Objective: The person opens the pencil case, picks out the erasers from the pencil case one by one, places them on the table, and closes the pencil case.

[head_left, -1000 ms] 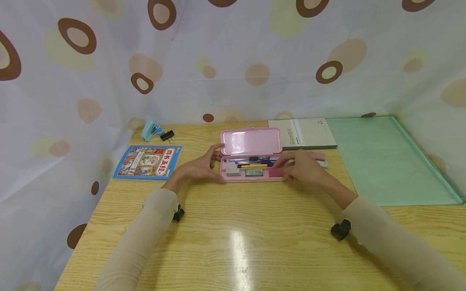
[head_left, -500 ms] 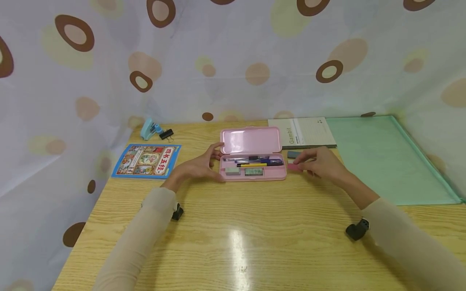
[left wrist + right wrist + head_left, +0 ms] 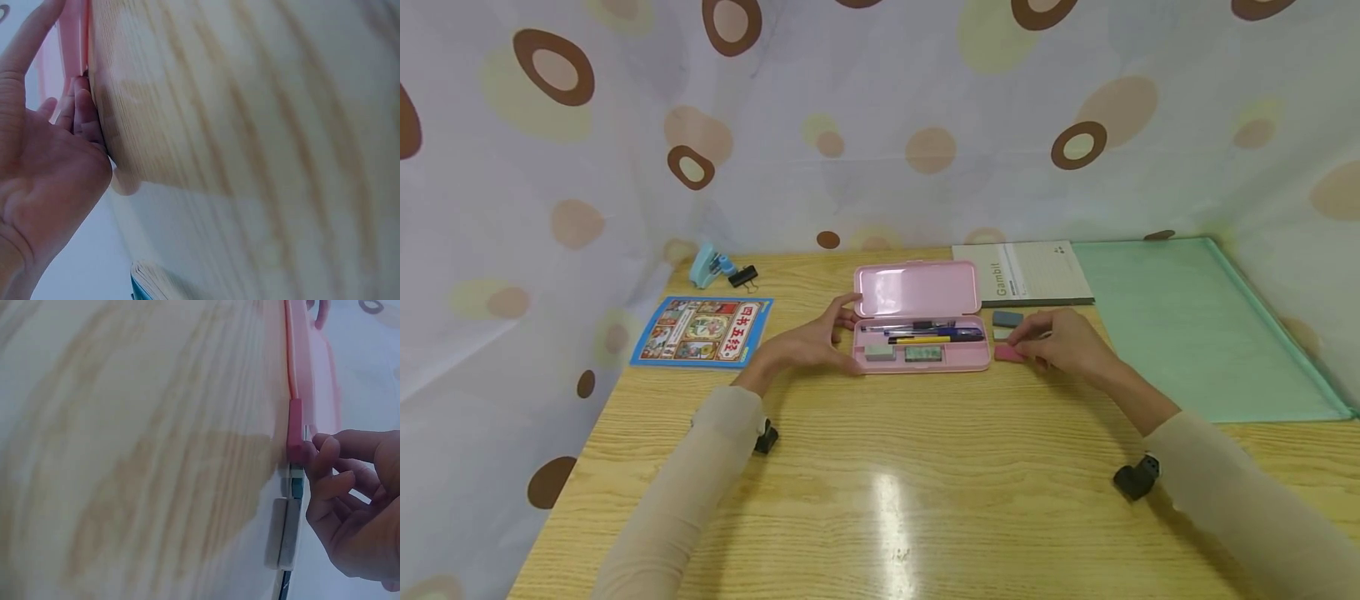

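Observation:
A pink pencil case [image 3: 964, 358] lies with its lid [image 3: 917, 289] raised. In it are several pens [image 3: 919, 340], a pale eraser [image 3: 880, 352] and a green-patterned eraser [image 3: 922, 354]. My left hand [image 3: 808, 346] spreads its thumb and fingers against the case's left end. My right hand [image 3: 1063, 343] is just right of the case, thumb and index tips close together at the upper side of a pink eraser [image 3: 1008, 353] flat on the table. In the right wrist view, the fingertips touch or nearly touch this pink eraser [image 3: 295, 431]. Behind it are a white eraser [image 3: 1002, 333] and a blue-grey eraser [image 3: 1007, 318].
Behind the erasers lies a notebook [image 3: 1037, 275], with a green mesh bag [image 3: 1210, 333] to its right. A blue-edged picture book [image 3: 702, 332] is at the left. Beyond it sit a light-blue stapler-like item [image 3: 703, 265] and a black binder clip [image 3: 742, 277].
My right hand has taken the pink eraser out of the case's front right compartment, moved it right and laid it on the table in front of the white eraser. The left hand has stayed put.

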`<state>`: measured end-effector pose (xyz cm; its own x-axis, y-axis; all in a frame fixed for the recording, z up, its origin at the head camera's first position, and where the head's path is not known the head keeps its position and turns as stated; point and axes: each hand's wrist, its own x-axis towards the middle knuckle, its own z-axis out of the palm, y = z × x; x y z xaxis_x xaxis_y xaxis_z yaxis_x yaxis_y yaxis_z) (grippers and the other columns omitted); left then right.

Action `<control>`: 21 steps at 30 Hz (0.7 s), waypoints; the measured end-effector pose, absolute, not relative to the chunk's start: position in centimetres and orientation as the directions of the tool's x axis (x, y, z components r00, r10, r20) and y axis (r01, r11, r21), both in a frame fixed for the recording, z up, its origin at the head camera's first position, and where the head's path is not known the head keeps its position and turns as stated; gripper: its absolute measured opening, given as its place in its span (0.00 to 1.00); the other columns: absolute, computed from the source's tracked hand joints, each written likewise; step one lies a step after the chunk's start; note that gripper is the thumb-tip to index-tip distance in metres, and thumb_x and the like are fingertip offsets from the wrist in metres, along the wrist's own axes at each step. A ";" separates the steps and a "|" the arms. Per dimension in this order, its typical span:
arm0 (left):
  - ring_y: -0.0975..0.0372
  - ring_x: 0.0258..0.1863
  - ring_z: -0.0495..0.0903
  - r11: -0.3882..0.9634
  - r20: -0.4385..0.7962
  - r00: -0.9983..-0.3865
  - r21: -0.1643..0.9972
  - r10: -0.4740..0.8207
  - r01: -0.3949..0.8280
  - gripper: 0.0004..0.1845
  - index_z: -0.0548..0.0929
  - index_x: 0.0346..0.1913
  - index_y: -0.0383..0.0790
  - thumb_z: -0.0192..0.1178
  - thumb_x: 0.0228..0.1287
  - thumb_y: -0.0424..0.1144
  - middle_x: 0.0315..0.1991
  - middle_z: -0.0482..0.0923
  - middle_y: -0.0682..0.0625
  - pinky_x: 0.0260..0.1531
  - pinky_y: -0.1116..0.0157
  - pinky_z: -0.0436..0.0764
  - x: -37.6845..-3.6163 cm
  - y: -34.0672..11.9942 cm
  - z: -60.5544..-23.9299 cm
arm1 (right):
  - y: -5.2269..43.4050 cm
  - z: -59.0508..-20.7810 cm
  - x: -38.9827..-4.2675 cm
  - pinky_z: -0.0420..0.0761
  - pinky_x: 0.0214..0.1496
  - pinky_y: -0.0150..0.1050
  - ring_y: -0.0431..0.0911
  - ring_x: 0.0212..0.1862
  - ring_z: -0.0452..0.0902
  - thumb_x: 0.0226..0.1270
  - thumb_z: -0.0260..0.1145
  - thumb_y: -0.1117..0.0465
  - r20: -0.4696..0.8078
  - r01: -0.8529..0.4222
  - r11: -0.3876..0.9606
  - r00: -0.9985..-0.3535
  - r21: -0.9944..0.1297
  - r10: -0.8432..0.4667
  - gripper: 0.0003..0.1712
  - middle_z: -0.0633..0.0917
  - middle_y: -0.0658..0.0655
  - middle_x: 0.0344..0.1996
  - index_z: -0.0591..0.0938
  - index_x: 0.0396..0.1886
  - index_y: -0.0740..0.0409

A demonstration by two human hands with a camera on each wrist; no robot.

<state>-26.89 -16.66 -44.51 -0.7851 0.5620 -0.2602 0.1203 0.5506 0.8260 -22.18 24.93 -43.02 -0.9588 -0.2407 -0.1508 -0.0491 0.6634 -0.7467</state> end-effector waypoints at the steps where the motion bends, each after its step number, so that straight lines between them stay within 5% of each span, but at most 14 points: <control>1: 0.55 0.68 0.63 0.550 -0.259 -0.786 0.826 0.561 0.121 0.65 0.43 0.83 0.63 0.82 0.52 0.45 0.70 0.62 0.48 0.68 0.55 0.66 -26.9 -16.7 -44.5 | 24.8 -42.9 -22.2 0.72 0.23 0.35 0.45 0.24 0.77 0.72 0.69 0.64 -0.149 -0.049 0.668 -0.960 -0.743 -0.237 0.08 0.87 0.56 0.28 0.89 0.46 0.61; 11: 0.55 0.69 0.62 0.542 -0.260 -0.782 0.833 0.566 0.115 0.65 0.43 0.83 0.63 0.82 0.53 0.44 0.71 0.61 0.48 0.69 0.54 0.65 -26.9 -16.6 -44.3 | 22.2 -41.7 -22.2 0.78 0.36 0.34 0.49 0.41 0.81 0.69 0.72 0.58 -0.080 -0.141 0.662 -0.953 -0.736 -0.292 0.15 0.89 0.62 0.47 0.89 0.51 0.60; 21: 0.55 0.70 0.61 0.537 -0.258 -0.782 0.836 0.568 0.114 0.65 0.43 0.83 0.62 0.81 0.53 0.43 0.71 0.61 0.47 0.70 0.53 0.64 -26.8 -16.7 -44.4 | 18.4 -42.7 -22.4 0.70 0.21 0.33 0.46 0.26 0.77 0.72 0.71 0.62 -0.101 -0.149 0.493 -0.890 -0.857 -0.445 0.14 0.87 0.59 0.46 0.88 0.55 0.57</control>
<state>-26.84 -16.66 -44.40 -0.7818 0.5676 -0.2582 0.1142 0.5375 0.8355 -22.37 18.43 -42.65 -0.8901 -0.4446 -0.1006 -0.1494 0.4930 -0.8571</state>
